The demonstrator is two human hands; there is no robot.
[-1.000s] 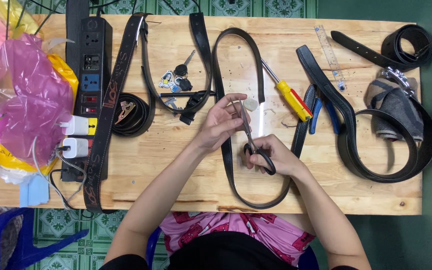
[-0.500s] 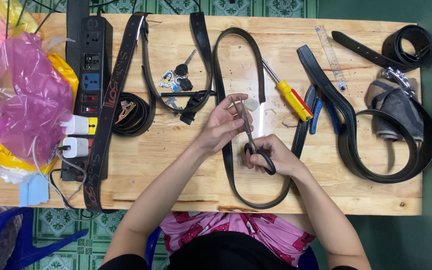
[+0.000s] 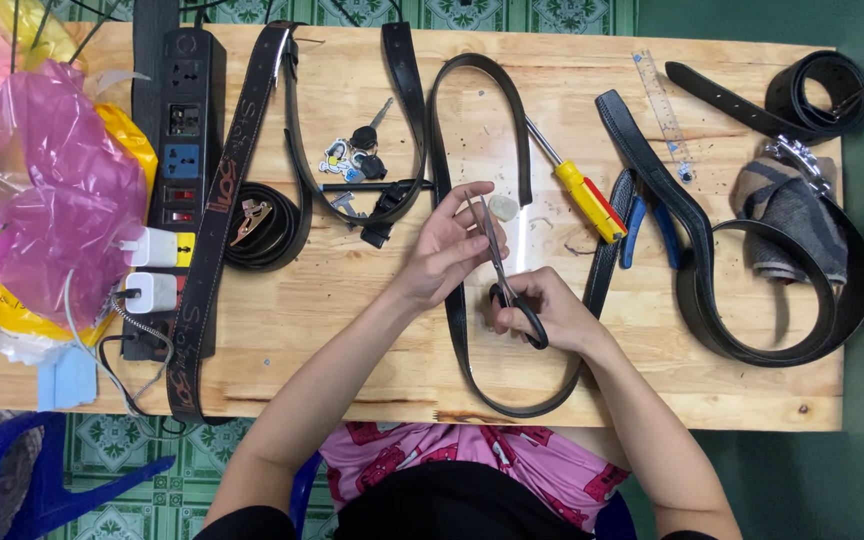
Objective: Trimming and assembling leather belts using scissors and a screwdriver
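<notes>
**Scissors at a black belt on a crowded worktop**

The right hand (image 3: 542, 312) is closed through the black handles of a pair of scissors (image 3: 504, 272), thumb and fingers gripping the loops, with the blades pointing up and away from the person. The left hand (image 3: 449, 250) sits just beside the blades, its fingers bent and pinched together on a strip of the black belt (image 3: 460, 300) at the scissor tips; whether the blades are shut on the leather cannot be told. That belt lies in a long loop across the middle of the wooden worktop (image 3: 352, 340), running from the far edge down past both hands and curving back near the front edge.

Just beyond the left hand's fingertips lies a small pale round piece (image 3: 503, 207). To the right of it rests a screwdriver with a yellow and red handle (image 3: 584, 192), then blue-handled pliers (image 3: 642, 215) and a second black belt (image 3: 712, 300) coiled wide around a grey folded cloth (image 3: 792, 225). A clear ruler (image 3: 660, 105) and a rolled black belt (image 3: 817, 92) lie at the far right corner.

To the left of the hands are a bunch of keys (image 3: 352, 155), a coiled dark belt (image 3: 267, 225), a long brown belt (image 3: 217, 230), a black power strip (image 3: 177, 150) with white chargers plugged in, and pink plastic bags (image 3: 52, 200) at the worktop's left end
</notes>
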